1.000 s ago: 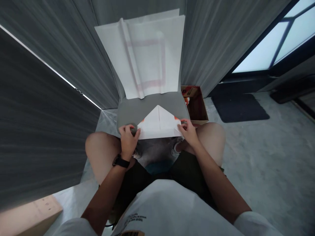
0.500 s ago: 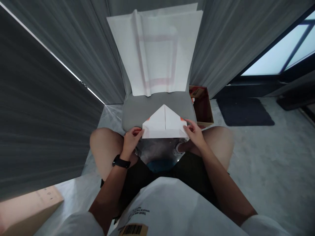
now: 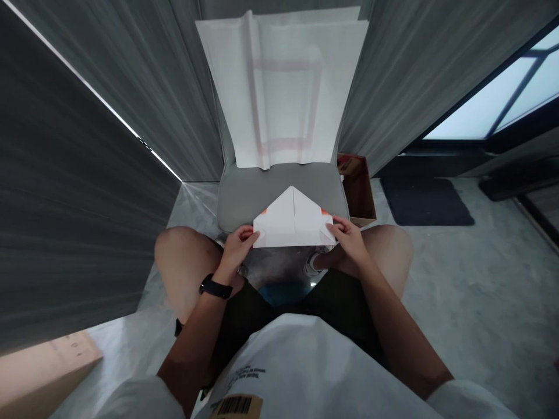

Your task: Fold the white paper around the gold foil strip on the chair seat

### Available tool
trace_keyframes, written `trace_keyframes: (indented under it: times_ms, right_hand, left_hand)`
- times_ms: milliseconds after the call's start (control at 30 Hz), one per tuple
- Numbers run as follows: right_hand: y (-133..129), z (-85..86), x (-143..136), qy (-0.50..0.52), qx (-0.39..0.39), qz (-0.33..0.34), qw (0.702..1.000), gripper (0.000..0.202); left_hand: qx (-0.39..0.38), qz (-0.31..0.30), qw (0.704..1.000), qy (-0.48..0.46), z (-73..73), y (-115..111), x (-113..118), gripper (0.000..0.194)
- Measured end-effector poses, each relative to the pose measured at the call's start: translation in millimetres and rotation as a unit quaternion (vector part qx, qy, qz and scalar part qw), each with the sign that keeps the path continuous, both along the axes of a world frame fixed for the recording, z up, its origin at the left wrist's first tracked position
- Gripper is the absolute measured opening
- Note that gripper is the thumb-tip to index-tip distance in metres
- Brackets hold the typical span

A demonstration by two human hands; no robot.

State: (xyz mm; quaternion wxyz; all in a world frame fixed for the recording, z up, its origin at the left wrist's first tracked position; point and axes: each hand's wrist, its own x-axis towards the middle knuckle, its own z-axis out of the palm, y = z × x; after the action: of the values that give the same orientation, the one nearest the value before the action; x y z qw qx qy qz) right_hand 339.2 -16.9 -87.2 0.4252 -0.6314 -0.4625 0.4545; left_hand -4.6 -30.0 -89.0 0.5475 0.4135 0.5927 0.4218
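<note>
A white sheet of folded paper [image 3: 288, 224] lies over the front of the grey chair seat [image 3: 244, 186]. Its far side rises to a point, a seam runs down its middle, and small orange patches show at both slanted edges. My left hand [image 3: 238, 244] pinches the left corner between thumb and fingers. At the right corner, my right hand [image 3: 349, 235] grips the paper the same way, beside a small folded flap. The near edge of the paper is straight and reaches past the seat's front.
Large white sheets [image 3: 288, 87] lean against the chair's backrest. An open cardboard box [image 3: 362, 192] stands right of the chair, with a dark mat [image 3: 425, 201] beyond it. Grey curtains [image 3: 174, 87] hang behind and at the left. Another carton [image 3: 48, 366] sits at lower left.
The near edge band of the paper lies flatter, and the camera view has shifted slightly. Both hands keep hold of the same corners.
</note>
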Motion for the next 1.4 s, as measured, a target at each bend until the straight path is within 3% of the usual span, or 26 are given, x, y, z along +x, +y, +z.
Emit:
trace_keyframes:
  times_ms: [533,700,933,1167,1400]
  right_hand:
    - [-5,4.5,-2,0.006,0.007,-0.014,1.000,0.058]
    - [-8,14.4,1,0.014,0.065,-0.018,0.998,0.051]
    - [-20,27.3,10,-0.072,0.125,-0.014,0.989,0.033]
    - [-23,27.7,10,-0.087,0.133,-0.026,0.987,0.028]
    - [-2,33.3,10,-0.031,0.105,-0.013,0.994,0.042]
  left_hand:
    - [0.020,-0.019,1.000,0.007,2.6,2,-1,0.051]
    - [0.095,0.000,0.995,0.043,15.9,7,-6,0.050]
    - [0.158,-0.003,0.985,0.074,35.9,4,-13,0.035]
    - [0.137,-0.011,0.988,0.064,36.4,2,-10,0.031]
    - [0.075,-0.005,0.997,0.010,32.8,6,-2,0.049]
